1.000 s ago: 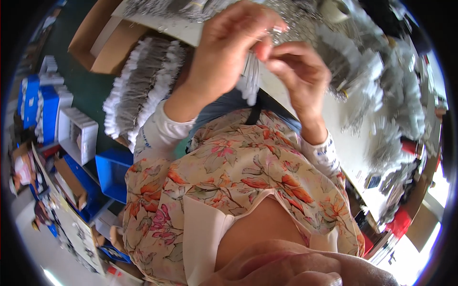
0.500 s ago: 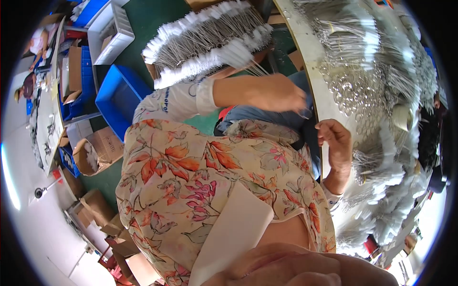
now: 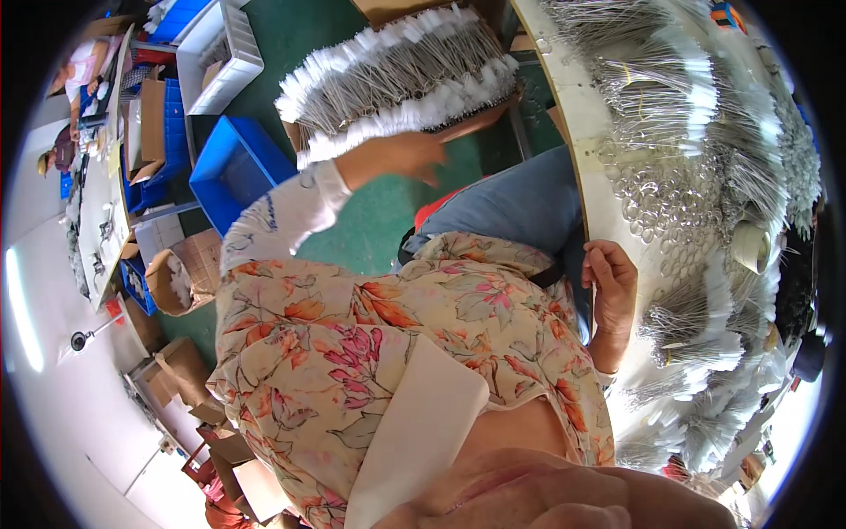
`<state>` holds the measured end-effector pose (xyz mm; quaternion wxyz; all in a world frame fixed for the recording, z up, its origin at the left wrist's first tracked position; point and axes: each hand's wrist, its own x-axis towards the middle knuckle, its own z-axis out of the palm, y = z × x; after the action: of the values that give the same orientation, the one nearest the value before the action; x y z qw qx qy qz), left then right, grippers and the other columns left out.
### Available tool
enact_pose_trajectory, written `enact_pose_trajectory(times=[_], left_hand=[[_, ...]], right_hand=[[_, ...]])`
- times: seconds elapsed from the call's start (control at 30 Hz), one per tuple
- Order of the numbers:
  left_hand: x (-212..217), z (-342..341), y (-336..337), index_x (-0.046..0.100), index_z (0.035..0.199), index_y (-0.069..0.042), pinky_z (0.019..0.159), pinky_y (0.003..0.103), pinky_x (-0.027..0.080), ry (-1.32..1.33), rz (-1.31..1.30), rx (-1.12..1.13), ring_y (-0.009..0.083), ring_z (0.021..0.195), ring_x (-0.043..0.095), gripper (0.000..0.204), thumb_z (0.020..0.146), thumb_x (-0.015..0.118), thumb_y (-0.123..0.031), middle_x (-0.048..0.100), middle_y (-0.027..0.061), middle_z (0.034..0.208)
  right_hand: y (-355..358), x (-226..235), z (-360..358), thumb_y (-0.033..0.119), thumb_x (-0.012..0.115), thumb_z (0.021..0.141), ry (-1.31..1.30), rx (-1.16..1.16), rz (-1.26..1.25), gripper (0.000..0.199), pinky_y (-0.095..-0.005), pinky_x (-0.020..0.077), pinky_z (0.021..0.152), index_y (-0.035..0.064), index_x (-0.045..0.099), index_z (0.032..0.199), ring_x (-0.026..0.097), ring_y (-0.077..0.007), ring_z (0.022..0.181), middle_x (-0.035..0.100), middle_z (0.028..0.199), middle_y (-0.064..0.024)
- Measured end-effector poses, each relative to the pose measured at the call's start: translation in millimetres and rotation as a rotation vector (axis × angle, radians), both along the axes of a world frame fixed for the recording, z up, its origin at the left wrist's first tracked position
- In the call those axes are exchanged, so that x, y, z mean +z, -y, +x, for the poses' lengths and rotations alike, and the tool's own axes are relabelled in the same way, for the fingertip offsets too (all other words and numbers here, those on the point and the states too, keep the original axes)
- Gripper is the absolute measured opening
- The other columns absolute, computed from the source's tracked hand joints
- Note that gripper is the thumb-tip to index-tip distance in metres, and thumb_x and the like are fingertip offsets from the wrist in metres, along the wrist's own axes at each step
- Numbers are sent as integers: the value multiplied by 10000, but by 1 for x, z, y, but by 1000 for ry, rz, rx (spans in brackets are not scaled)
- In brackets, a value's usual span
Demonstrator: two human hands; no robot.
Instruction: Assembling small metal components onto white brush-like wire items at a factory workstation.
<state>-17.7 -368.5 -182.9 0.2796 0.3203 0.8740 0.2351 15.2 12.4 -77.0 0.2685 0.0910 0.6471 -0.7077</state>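
Note:
My left hand (image 3: 398,159) is blurred by motion above the green floor, just below a carton (image 3: 480,122) packed with white-bristled wire brushes (image 3: 397,75). Its fingers reach rightward, and I cannot make out whether anything is in them. At the edge of the white table (image 3: 577,132), my right hand (image 3: 614,280) has its fingers curled and the thumb drawn up to them. What they hold, if anything, is too small to tell. Beside it lie heaps of wire brushes (image 3: 692,322), their looped ends forming a mass of metal rings (image 3: 656,198).
A blue bin (image 3: 231,167) and a white crate (image 3: 231,66) stand at the far left. Near them is an open cardboard box (image 3: 189,273). A pale tape roll (image 3: 751,247) rests among the brushes. Another person (image 3: 84,75) is at a distant table.
My left hand has swung left from beside the table edge towards the carton of brushes. The loose brushes jutting over the carton's near edge no longer show. My right hand's fingers have drawn closer together.

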Motion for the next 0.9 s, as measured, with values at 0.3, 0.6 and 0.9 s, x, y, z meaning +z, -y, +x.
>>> enact_pose_trajectory(times=[0.3, 0.6, 0.9], left_hand=[[184, -128, -185, 580, 1104, -20, 778, 301, 489, 277, 422, -405, 204, 898, 617, 373, 787, 667, -197, 614, 128, 996], [183, -428, -284, 627, 934, -16, 623, 287, 465, -371, 186, 189, 126, 671, 595, 314, 843, 572, -312, 635, 68, 732], [141, -485, -294, 597, 768, -58, 429, 300, 423, -14, -347, 334, 146, 513, 561, 154, 789, 602, -210, 592, 48, 639]], right_hand=[[-62, 53, -13, 91, 572, 865, -161, -24, 3, 137, -192, 419, 593, -9, 623, 943, 507, -55, 656, 584, 756, -1], [-207, 117, 27, 112, 571, 858, -292, -425, 350, 160, -191, 416, 570, 6, 628, 964, 499, -46, 630, 586, 732, 11], [-339, 115, -51, 190, 567, 854, -382, -465, 959, 192, -235, 470, 484, 27, 648, 914, 558, -86, 513, 596, 609, -30]])
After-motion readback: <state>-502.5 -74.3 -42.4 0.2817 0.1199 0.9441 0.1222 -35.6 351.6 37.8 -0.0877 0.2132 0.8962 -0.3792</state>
